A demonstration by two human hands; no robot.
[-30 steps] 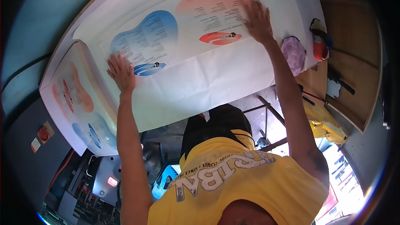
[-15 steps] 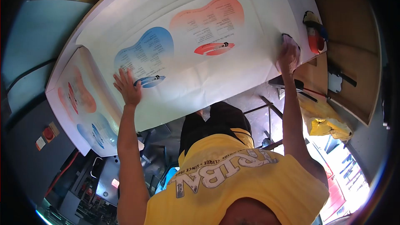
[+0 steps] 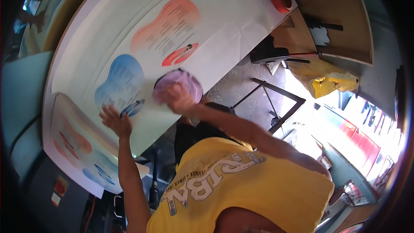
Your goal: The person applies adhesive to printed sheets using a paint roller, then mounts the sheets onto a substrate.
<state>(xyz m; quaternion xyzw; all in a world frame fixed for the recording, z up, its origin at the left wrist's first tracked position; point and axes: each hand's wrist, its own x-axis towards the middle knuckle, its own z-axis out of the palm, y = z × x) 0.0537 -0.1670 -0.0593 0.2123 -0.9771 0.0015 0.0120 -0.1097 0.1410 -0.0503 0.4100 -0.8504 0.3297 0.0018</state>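
Observation:
A large white printed sheet [image 3: 215, 60] covers the work table, bearing one red-orange and one blue shape with small dark text. My left hand [image 3: 117, 121] lies flat on it, fingers spread, beside the lower end of the blue print [image 3: 125, 75]. Near the sheet's front edge, my right hand [image 3: 180, 98] is closed on a pink-purple cloth pad [image 3: 189, 80], roughly round with a dark rim. The pad is pressed against the sheet, and motion blurs it and the hand slightly. A second curled sheet with matching prints [image 3: 77, 151] hangs at the table's left end.
A red and dark object [image 3: 280, 0] stands at the table's far right corner. Beyond that is a brown wooden panel [image 3: 340, 13]. A dark metal frame [image 3: 284, 90] is on the floor to the right, near a yellow bag [image 3: 332, 84]. A wall switch [image 3: 60, 185] is at lower left.
My right hand has swept the cloth pad from the sheet's right end leftward to near its middle. My left hand stays flat by the blue print. The view has turned.

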